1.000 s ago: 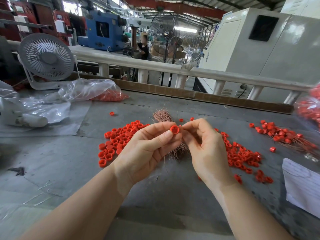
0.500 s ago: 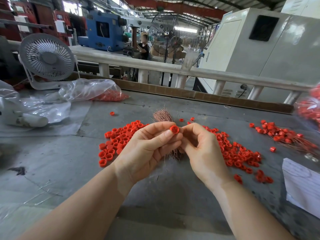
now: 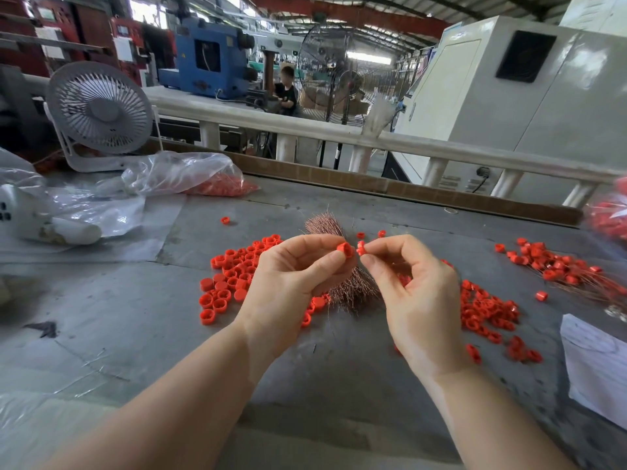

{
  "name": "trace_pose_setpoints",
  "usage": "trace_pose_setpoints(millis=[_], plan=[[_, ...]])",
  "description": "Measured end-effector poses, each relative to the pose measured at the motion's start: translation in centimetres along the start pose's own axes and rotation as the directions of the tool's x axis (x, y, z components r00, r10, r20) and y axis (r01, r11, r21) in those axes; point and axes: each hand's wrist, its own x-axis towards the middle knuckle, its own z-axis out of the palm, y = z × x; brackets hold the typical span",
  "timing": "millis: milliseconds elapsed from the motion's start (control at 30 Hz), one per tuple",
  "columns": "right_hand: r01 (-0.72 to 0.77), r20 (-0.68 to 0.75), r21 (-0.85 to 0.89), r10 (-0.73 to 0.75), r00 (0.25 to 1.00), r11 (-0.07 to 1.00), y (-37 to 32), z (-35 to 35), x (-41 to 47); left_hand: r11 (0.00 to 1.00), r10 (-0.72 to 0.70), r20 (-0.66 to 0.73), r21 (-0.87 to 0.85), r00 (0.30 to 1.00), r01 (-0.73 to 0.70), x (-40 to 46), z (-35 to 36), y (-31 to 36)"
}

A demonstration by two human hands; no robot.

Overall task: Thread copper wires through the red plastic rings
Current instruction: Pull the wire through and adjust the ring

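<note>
Progress: small batch of wired rings (image 3: 556, 266) far right on desk (image 3: 101, 317), big loose piles (image 3: 234, 279) left, so mostly undone I'd say. Left hand (image 3: 291, 283) fingers pinching red ring (image 3: 345, 250), hole facing right. Right hand (image 3: 417, 293) fingers pinching second ring (image 3: 360, 247) just beside; wire too thin to see. Copper wire bundle (image 3: 339, 259) lies under hands, long axis running away from viewer.

I see a grey table (image 3: 101, 334) w/ a wood strip along its far edge. On it: a bundle of copper wires (image 3: 353, 293) at centre, a heap of red rings (image 3: 234, 276) to its left, another heap (image 3: 488, 310) to its right. Far right, rings w/ wires through them (image 3: 559, 266). Back left: a white desk fan (image 3: 98, 110), a clear bag of rings (image 3: 190, 176), plastic sheeting (image 3: 98, 215). Right edge: white paper (image 3: 597, 368).
</note>
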Motion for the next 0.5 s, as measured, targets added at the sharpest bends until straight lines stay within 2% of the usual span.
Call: trace_pose_setpoints(millis=[500], plan=[[-0.003, 0.054, 0.014, 0.002, 0.999, 1.0, 0.18, 0.04, -0.09, 0.997, 0.022, 0.006, 0.069, 1.0, -0.023, -0.06, 0.14, -0.1]])
